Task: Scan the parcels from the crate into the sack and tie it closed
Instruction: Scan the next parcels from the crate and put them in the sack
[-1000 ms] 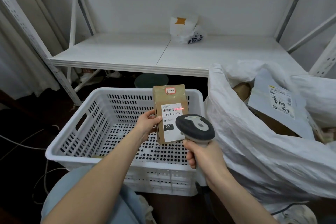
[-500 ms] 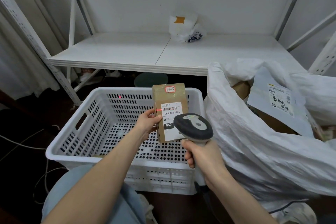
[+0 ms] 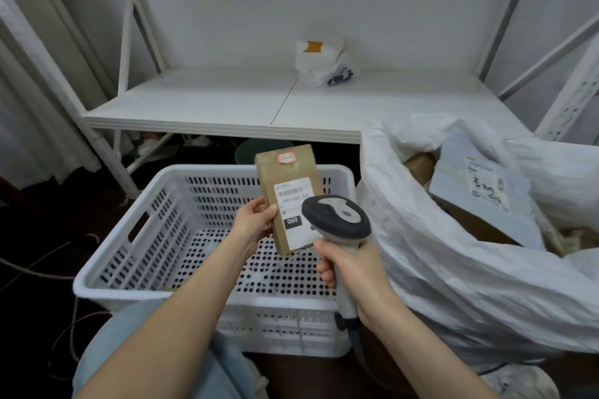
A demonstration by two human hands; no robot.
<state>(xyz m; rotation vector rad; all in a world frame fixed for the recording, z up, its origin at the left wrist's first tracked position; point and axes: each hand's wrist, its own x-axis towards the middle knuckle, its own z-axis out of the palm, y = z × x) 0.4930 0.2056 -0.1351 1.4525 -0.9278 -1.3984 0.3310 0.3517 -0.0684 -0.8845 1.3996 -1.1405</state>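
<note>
1. Our left hand holds the cardboard parcel above the crate, fingers clamped on its edge. Our right hand has its fingers wrapped round the barcode scanner.
2. The sack beside the crate is open and already holds parcels. This one may be the last, though the crate's near wall hides part of its floor. Bagging and tying remain.
3. The label reads "060"; the rest is blurred.

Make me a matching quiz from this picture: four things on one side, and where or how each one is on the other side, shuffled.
1 brown parcel
2 scanner
3 crate
4 sack

A gripped by the right hand
B open-topped, parcels inside
C held by the left hand
D white perforated plastic

Pairs: 1-C, 2-A, 3-D, 4-B.
</note>
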